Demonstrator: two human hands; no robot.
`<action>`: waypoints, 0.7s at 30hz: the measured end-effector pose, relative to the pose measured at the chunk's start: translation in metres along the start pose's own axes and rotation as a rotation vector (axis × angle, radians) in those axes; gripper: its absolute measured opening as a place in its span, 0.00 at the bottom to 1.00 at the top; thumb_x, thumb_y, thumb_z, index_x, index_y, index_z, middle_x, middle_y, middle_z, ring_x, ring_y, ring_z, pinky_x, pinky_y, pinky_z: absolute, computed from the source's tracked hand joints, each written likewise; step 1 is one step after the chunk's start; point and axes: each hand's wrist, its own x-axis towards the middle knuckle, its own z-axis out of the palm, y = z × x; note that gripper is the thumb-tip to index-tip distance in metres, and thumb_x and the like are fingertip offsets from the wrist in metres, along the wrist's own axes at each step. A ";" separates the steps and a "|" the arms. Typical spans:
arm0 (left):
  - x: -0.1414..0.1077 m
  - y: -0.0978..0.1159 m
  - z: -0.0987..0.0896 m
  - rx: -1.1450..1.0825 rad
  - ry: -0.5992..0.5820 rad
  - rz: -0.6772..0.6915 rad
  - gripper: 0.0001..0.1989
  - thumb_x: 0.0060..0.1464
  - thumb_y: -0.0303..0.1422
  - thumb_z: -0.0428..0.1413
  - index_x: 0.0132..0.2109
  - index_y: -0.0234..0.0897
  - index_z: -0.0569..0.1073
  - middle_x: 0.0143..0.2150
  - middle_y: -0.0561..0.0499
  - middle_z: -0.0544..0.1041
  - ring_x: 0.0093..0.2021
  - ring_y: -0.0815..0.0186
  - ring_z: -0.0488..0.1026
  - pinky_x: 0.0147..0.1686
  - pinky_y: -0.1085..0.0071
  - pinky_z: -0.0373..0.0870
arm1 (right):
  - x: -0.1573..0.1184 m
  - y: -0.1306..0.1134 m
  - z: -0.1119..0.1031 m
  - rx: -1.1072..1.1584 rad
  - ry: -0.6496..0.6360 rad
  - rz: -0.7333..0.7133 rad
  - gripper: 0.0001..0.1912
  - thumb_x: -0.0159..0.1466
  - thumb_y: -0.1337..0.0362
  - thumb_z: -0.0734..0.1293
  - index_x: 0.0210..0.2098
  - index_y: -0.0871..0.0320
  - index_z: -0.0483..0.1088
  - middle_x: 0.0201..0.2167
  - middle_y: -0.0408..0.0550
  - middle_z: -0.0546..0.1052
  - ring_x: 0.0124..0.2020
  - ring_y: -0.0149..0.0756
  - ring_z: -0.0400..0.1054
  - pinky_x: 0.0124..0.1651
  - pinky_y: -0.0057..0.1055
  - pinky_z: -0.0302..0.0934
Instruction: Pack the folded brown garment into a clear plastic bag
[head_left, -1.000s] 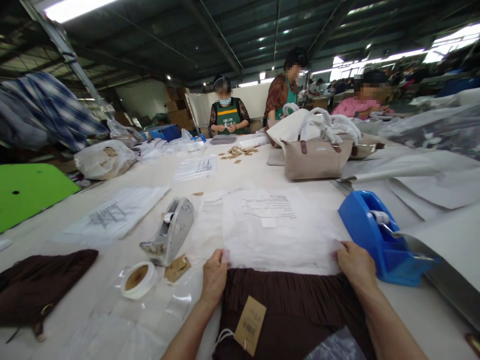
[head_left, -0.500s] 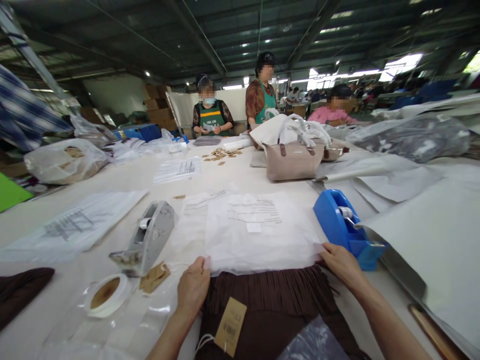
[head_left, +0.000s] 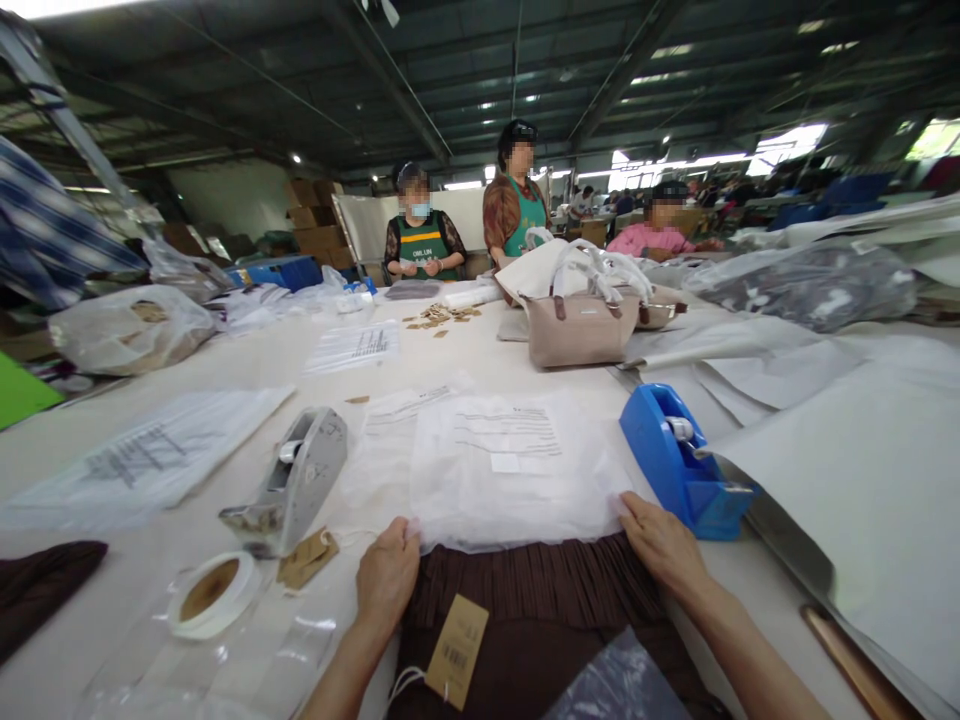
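A clear plastic bag (head_left: 517, 505) with printed text and a small white label lies before me. My left hand (head_left: 388, 568) pinches its near left corner. At the near right corner, my right hand (head_left: 661, 542) grips the same bag between thumb and fingers. Just below the bag's near edge is a dark brown fringed item (head_left: 540, 640), perhaps a handbag. It carries a tan hang tag (head_left: 457, 650) with a barcode on a white string. A clear film piece (head_left: 619, 685) rests on its lower part.
A grey tape dispenser (head_left: 296, 480) stands left, a blue tape dispenser (head_left: 679, 460) right. A tape roll (head_left: 214, 595) and tan tags (head_left: 307, 560) lie left. Beige handbags (head_left: 581, 325) stand farther back; co-workers are behind the table (head_left: 270, 365).
My right hand has moved a little left and inward with the bag's corner. My left hand has hardly moved. The view has shifted slightly.
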 end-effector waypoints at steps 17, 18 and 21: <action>-0.002 -0.001 0.003 -0.059 -0.012 -0.020 0.10 0.59 0.32 0.40 0.35 0.39 0.64 0.35 0.46 0.75 0.38 0.60 0.72 0.33 0.71 0.57 | -0.025 -0.019 -0.024 0.371 -0.218 0.016 0.15 0.65 0.64 0.47 0.23 0.55 0.55 0.17 0.41 0.72 0.15 0.29 0.66 0.22 0.25 0.54; -0.003 0.000 0.002 -0.066 -0.010 -0.022 0.10 0.59 0.32 0.40 0.35 0.39 0.64 0.35 0.46 0.75 0.38 0.60 0.72 0.33 0.70 0.57 | -0.031 -0.019 -0.023 0.393 -0.226 0.015 0.15 0.65 0.63 0.47 0.24 0.54 0.55 0.17 0.42 0.72 0.15 0.30 0.66 0.21 0.25 0.54; -0.003 -0.001 0.002 -0.091 -0.003 -0.029 0.10 0.58 0.33 0.41 0.35 0.38 0.65 0.35 0.45 0.75 0.37 0.59 0.72 0.32 0.70 0.56 | -0.040 -0.014 -0.024 0.416 -0.180 0.013 0.15 0.63 0.60 0.49 0.24 0.54 0.57 0.16 0.41 0.70 0.15 0.31 0.64 0.23 0.27 0.53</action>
